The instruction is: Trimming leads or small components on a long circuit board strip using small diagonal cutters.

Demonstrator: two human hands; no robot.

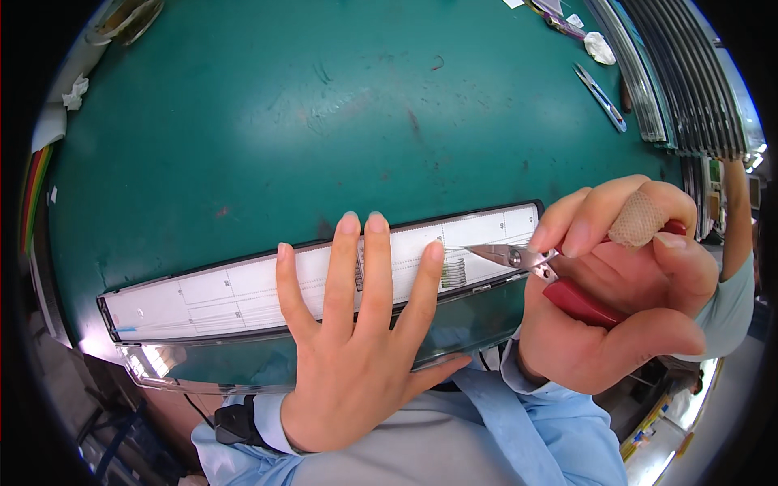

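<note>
I see the left hand [356, 340] released, fingers flat on the strip [243, 296] at centre frame. Right hand [624, 283] grasps the red pliers [559, 283] (tips touching the strip's coil [454, 271]).

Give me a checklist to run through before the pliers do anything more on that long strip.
1. Left hand pressing flat on the long strip: ok.
2. Right hand gripping the red-handled pliers: ok.
3. Plier tips over the strip, near the left index fingertip: ok, but close.
4. Plier tips actually gripping something: cannot tell.
5. Strip lying fully on the green table: ok; its near edge sits at the table's edge.
6. Tweezers away from the work: ok.
</note>
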